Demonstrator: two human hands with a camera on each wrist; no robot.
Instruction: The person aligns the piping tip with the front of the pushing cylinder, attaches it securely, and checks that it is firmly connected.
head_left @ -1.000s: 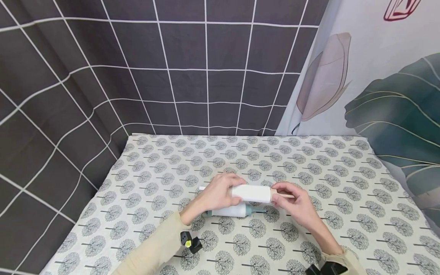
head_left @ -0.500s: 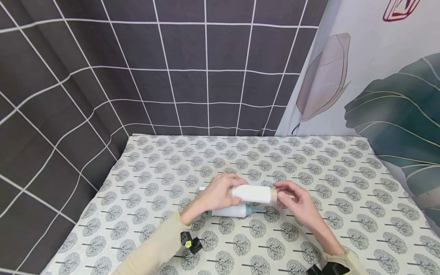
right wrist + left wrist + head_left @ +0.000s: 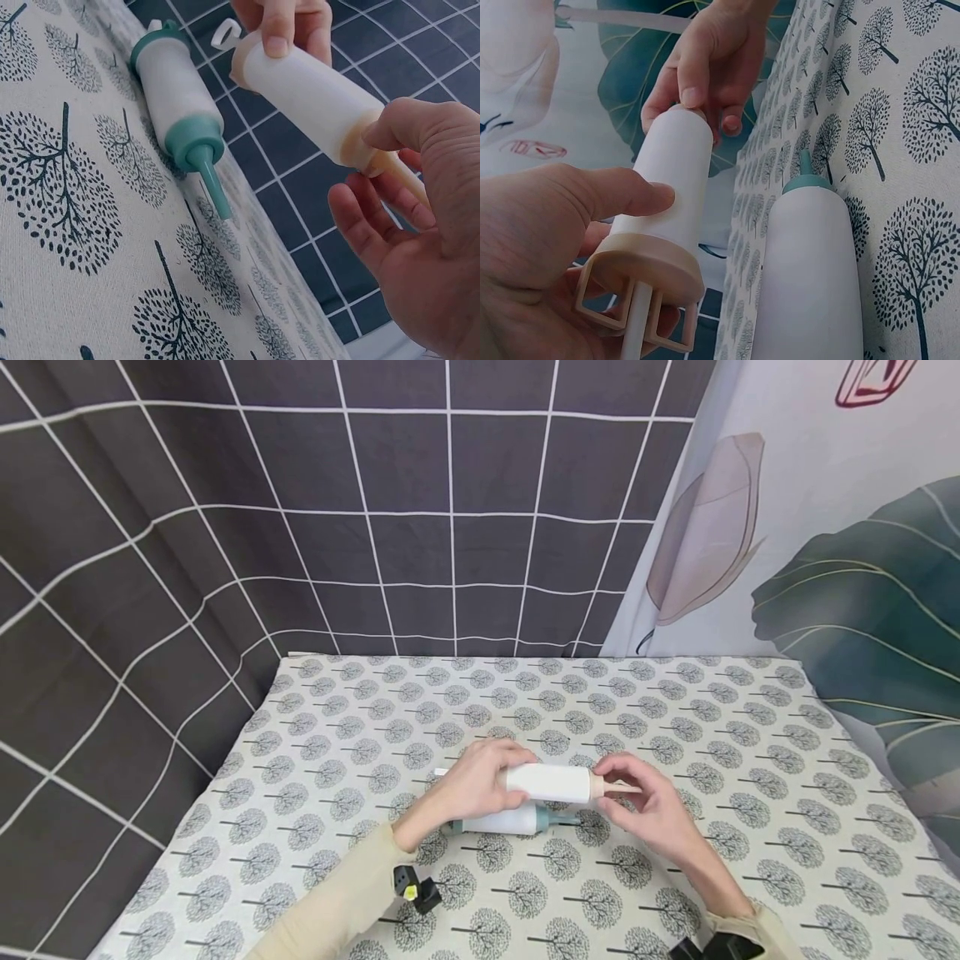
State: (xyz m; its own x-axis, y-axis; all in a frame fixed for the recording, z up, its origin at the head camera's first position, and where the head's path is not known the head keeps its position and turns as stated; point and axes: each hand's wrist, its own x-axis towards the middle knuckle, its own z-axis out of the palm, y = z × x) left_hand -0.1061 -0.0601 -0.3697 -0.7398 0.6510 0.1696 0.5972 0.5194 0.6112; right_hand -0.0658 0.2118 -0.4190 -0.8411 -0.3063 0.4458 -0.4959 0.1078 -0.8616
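My left hand (image 3: 480, 777) grips a large syringe (image 3: 551, 782) by its white barrel, just off the beige finger loops and the pale plunger rod (image 3: 636, 319). The syringe lies level above the table, its nozzle end to the right. At that end my right hand (image 3: 645, 802) pinches the beige nozzle cap (image 3: 358, 142) between thumb and fingers. The long beige nozzle (image 3: 407, 180) runs back toward the right palm. Below, on the cloth, a second syringe (image 3: 501, 821) with green ends lies on its side, partly covered by my left hand in the head view.
A tablecloth (image 3: 330, 860) printed with trees covers the table. Behind it hangs a dark curtain (image 3: 405, 460) with a white grid. To the right is a pale curtain (image 3: 810, 527) with large leaves.
The right fingers have shifted around the nozzle cap; half a second ago they covered the nozzle, which now shows between spread thumb and fingers. The left hand and both syringes stay put.
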